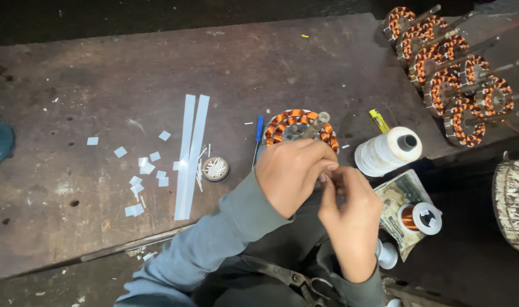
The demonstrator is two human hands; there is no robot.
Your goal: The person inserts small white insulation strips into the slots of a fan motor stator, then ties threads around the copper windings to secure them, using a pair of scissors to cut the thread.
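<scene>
A round motor stator wound with copper coils lies at the near edge of the worn wooden bench. My left hand rests over its near side, fingers curled. Just to the right, my right hand meets the left with fingers pinched together at the fingertips. Whatever the fingers pinch is too small and too hidden to tell. Both grey sleeves come up from the bottom of the view.
Two long white strips, several small cut white squares and a small round tin of sticks lie left of the stator. A blue screwdriver, white thread spool, copper wire spool and a row of wound stators sit right.
</scene>
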